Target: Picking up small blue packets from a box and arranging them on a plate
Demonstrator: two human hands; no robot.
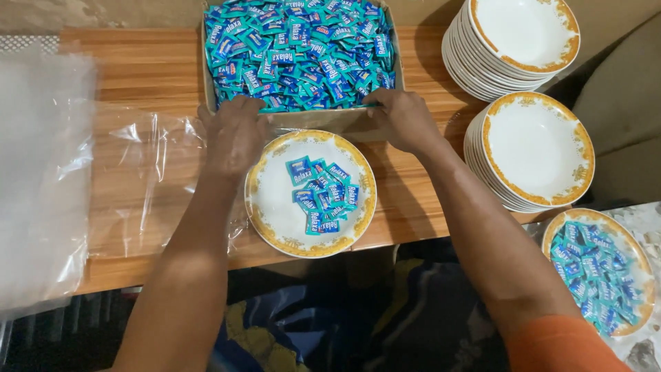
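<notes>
Your left hand and right hand grip the cardboard box's near edge. The box runs lengthwise away from you, full of blue sweets. The gold-rimmed plate holds a few.

At top centre of the frame, an open cardboard box brims with small blue-and-teal candy sachets. More sachets lie centre frame and lower right; clear plastic bags lie left.

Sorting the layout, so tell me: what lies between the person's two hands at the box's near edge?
In the head view, only the cardboard box front wall spans between left hand and right hand, above the plate.
</notes>
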